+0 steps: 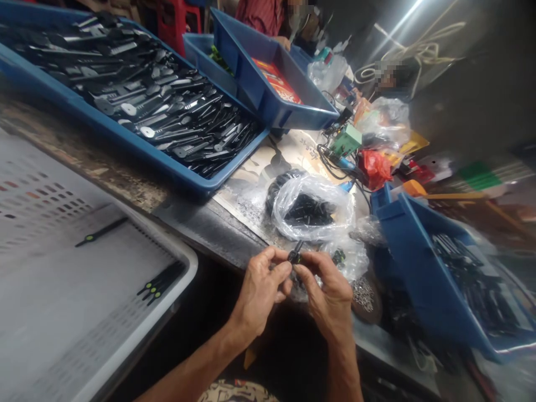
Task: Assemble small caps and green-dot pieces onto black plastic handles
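My left hand [262, 285] and my right hand [329, 290] meet at the near edge of the workbench. Both pinch one small black part [295, 254] between their fingertips. Just behind them lies a clear plastic bag [312, 206] holding several small black pieces. A shallow dish of small metal bits [365, 296] sits right of my right hand.
A long blue tray [125, 142] of black knife-like handles fills the upper left. A white perforated crate [96, 290] with a few black strips lies at the left. Another blue bin [419, 262] of black parts stands at the right, an empty-looking blue tray [268, 89] behind. A person sits at the far side.
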Tool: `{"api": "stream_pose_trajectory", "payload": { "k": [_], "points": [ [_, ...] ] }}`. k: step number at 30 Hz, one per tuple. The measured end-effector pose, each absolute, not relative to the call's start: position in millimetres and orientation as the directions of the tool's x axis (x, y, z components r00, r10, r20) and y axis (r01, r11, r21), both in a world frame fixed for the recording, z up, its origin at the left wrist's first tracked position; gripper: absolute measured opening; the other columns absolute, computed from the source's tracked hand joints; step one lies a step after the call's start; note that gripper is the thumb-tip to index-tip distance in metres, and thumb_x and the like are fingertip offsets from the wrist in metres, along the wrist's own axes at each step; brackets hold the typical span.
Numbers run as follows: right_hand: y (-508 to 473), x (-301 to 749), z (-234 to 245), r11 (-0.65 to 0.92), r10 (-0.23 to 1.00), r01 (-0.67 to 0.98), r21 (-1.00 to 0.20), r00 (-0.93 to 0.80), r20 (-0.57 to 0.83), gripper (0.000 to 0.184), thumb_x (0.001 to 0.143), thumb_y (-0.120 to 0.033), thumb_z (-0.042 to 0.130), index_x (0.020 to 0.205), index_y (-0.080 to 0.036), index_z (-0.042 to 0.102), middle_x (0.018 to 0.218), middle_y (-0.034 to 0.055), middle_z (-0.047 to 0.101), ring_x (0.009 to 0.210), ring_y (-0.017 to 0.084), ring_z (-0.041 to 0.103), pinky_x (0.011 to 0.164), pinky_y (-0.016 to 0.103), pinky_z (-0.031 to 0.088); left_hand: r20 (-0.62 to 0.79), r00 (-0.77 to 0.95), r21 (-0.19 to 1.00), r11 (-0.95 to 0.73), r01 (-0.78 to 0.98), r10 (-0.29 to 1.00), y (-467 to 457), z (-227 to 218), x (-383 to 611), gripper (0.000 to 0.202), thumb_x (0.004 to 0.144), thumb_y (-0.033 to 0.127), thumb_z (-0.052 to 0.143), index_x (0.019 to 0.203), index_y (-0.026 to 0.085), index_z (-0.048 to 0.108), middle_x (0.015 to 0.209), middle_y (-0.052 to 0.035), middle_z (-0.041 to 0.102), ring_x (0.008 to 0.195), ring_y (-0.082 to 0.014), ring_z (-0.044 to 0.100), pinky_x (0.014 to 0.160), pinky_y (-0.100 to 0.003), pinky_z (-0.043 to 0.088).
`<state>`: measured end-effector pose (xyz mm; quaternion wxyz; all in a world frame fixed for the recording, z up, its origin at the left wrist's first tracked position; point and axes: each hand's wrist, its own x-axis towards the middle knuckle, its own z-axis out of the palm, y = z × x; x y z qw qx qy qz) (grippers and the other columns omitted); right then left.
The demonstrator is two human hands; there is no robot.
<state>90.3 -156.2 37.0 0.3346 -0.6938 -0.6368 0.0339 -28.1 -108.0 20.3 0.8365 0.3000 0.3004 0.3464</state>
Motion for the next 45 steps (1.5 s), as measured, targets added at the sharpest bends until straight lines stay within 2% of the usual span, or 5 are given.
{"api": "stream_pose_trajectory", "payload": {
  "k": [5, 15, 21, 38, 45],
  "points": [
    [-157, 89, 37, 0.001, 0.912, 0.885, -0.466, 0.190, 0.364, 0.007, 0.088, -0.024, 0.052, 0.093, -0.019, 0.055, 0.080, 0.0015, 0.062, 0.070, 0.015, 0.060, 0.066, 0.026, 0.046, -0.250, 0.550, 0.792, 0.495, -0.357, 0.797, -109, 17, -27, 0.006, 0.082, 0.022, 0.050, 0.084, 0.017, 0.053, 0.058, 0.0052, 0.044, 0.047, -0.0055, 0.035, 0.042, -0.017, 0.025],
    [-152, 86, 38, 0.023, 0.920, 0.906, -0.422, 0.147, 0.364, 0.010, 0.090, -0.023, 0.047, 0.093, -0.017, 0.055, 0.080, 0.0038, 0.058, 0.072, 0.016, 0.056, 0.066, 0.028, 0.044, -0.253, 0.551, 0.761, 0.516, -0.395, 0.795, -108, 16, -28, 0.007, 0.081, 0.024, 0.052, 0.082, 0.017, 0.053, 0.059, 0.0046, 0.044, 0.047, -0.0062, 0.035, 0.041, -0.016, 0.025],
    [-151, 83, 34, 0.033, 0.907, 0.863, -0.504, 0.185, 0.377, 0.013, 0.088, -0.020, 0.051, 0.100, -0.019, 0.056, 0.090, 0.0047, 0.062, 0.079, 0.016, 0.061, 0.071, 0.028, 0.049, -0.246, 0.534, 0.768, 0.498, -0.402, 0.809, -107, 15, -31, 0.009, 0.080, 0.024, 0.052, 0.085, 0.017, 0.055, 0.056, 0.0048, 0.042, 0.048, -0.0067, 0.035, 0.042, -0.015, 0.026],
    [-151, 82, 27, -0.063, 0.889, 0.694, -0.717, 0.365, 0.276, 0.015, 0.083, -0.025, 0.059, 0.097, -0.018, 0.062, 0.086, 0.0044, 0.068, 0.075, 0.018, 0.064, 0.071, 0.030, 0.052, -0.288, 0.470, 0.822, 0.467, -0.326, 0.834, -106, 18, -31, 0.004, 0.080, 0.023, 0.053, 0.079, 0.019, 0.055, 0.057, 0.0039, 0.044, 0.054, -0.0093, 0.041, 0.053, -0.018, 0.038],
    [-148, 79, 37, -0.040, 0.911, 0.808, -0.588, 0.271, 0.311, 0.010, 0.088, -0.024, 0.052, 0.092, -0.018, 0.058, 0.082, 0.0024, 0.065, 0.073, 0.015, 0.061, 0.067, 0.025, 0.048, -0.267, 0.490, 0.837, 0.451, -0.308, 0.830, -103, 18, -30, 0.004, 0.081, 0.021, 0.051, 0.079, 0.019, 0.054, 0.057, 0.0042, 0.042, 0.054, -0.0089, 0.041, 0.054, -0.018, 0.038]
  ]
}}
